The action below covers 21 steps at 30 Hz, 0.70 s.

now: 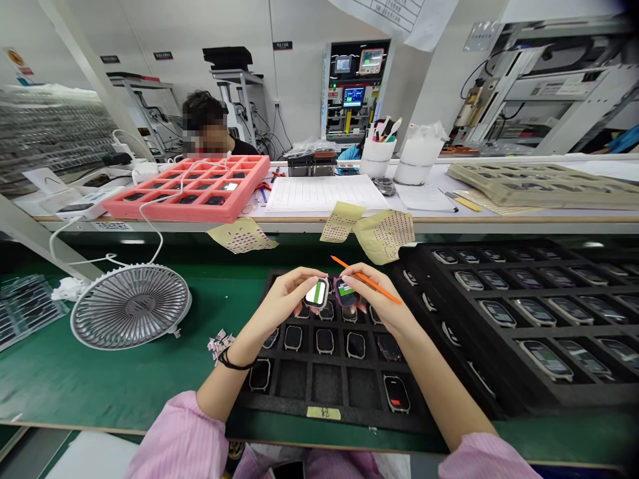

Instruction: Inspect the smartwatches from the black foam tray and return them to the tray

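Pale-rimmed watch (316, 293), rounded-rectangular, glossy screen lit white and green: above the black foam tray (362, 387), pinched by its edges in our left hand (288, 293). Our right hand (387, 307) pinches a purple-rimmed watch (346, 293) just beside it, plus a slim orange stick (377, 287). We note ribbed round fan (131, 306) left, stacked foam trays (499, 346) right, pink tray (170, 211) far left.

Green bench (204, 279) lay open between your left hand (292, 291) and the fan (130, 307), small scraps (218, 344) cluttered that gap, stacked black trays (468, 336) blocked you rightward past your right hand (375, 293), a shelf edge (299, 227) with hanging yellow sheets (384, 236) stood ahead of both
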{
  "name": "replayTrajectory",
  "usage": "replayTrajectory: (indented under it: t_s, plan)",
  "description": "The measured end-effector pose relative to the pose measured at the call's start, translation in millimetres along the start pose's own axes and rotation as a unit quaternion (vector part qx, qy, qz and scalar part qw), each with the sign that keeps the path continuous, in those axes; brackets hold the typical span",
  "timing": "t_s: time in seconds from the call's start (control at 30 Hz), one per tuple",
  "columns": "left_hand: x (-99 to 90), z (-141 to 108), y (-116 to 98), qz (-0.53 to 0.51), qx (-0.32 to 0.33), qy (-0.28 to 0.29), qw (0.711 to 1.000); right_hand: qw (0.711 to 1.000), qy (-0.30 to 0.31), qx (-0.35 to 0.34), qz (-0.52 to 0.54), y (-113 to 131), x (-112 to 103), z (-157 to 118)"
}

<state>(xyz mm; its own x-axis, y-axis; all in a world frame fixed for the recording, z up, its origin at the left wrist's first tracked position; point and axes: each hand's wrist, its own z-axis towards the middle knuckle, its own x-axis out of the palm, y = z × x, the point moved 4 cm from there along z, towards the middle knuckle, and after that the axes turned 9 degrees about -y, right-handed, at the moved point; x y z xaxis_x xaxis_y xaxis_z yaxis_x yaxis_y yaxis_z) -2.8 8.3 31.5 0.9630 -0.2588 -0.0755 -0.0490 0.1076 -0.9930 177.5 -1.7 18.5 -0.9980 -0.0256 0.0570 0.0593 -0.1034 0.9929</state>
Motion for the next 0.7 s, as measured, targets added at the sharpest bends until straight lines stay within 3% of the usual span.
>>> replayTrajectory:
  t_s: [0.13, 0.33, 0.53, 0.7]
  plan:
    - [1.0, -1.7, 1.3, -0.01, 0.005, 0.024, 1.0, 0.999, 0.032, -0.013, -0.004, 2.7, -0.1, -1.5]
    - [2.5, -2.1, 4.8, -0.027, 0.008, 0.046, 0.999, 1.0, 0.025, -0.014, -0.002, -1.7, -4.1, 1.8]
    - [1.0, 0.2, 3.8, -0.027, -0.002, 0.031, 0.999, 1.0, -0.012, 0.002, -0.001, -10.2, -6.7, 8.2]
    - [-0.7, 1.6, 2.9, -0.002, -0.01, 0.003, 1.0, 1.0, 0.001, -0.006, -0.017, -6.2, -5.7, 5.9]
